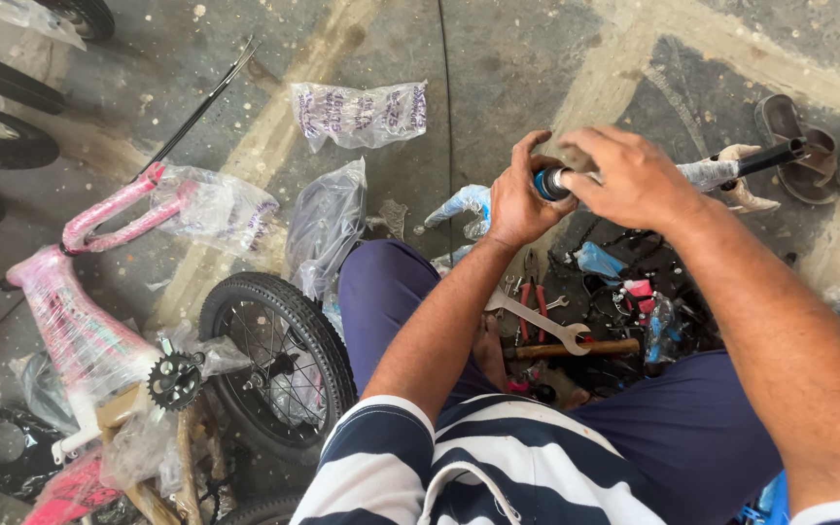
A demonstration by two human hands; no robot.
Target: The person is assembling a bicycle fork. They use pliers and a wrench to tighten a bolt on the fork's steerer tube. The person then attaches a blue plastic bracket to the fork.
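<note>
Head view: your left hand and right hand clamp the stiff, probably slippery, plastic-wrapped black metal handlebar tube; hold near its blue-ringed end.

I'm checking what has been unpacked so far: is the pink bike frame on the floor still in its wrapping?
Still wrapped. Clear plastic film covers the pink bike frame along its tubes, with looser plastic bunched near the chainring.
</note>
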